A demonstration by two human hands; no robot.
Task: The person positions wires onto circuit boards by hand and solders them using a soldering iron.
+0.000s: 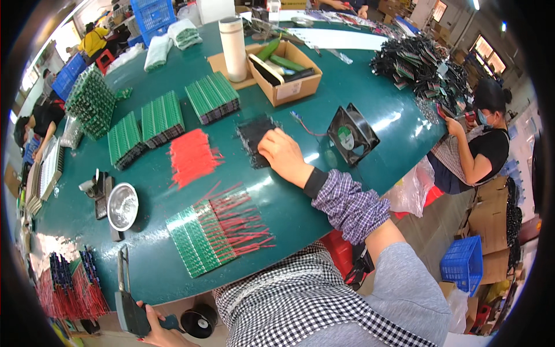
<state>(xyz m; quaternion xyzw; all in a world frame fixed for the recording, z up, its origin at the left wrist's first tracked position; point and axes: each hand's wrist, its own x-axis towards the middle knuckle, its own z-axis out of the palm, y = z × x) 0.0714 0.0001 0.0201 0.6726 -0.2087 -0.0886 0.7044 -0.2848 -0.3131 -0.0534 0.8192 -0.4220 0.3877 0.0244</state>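
My left hand [155, 328] is closed round the grip of a dark soldering gun [128, 309], its long metal tip pointing up over the table's near edge. My right hand [284, 152] rests at the pile of short black wires [252, 134], fingers bent and pressed together on them; the fingertips are partly hidden. Left of it lies a pile of red wires [194, 157]. In front of me is a green circuit board panel [195, 243], with red wires [240, 222] sticking out from its right side in rows.
Stacks of green boards [162, 118] stand farther back. A metal bowl [123, 206] sits at left. A small black fan [352, 135] stands right of my hand. Behind are a cardboard box [286, 87] and a white cylinder [232, 49]. A co-worker [477, 139] sits at right by heaped black cables [425, 72].
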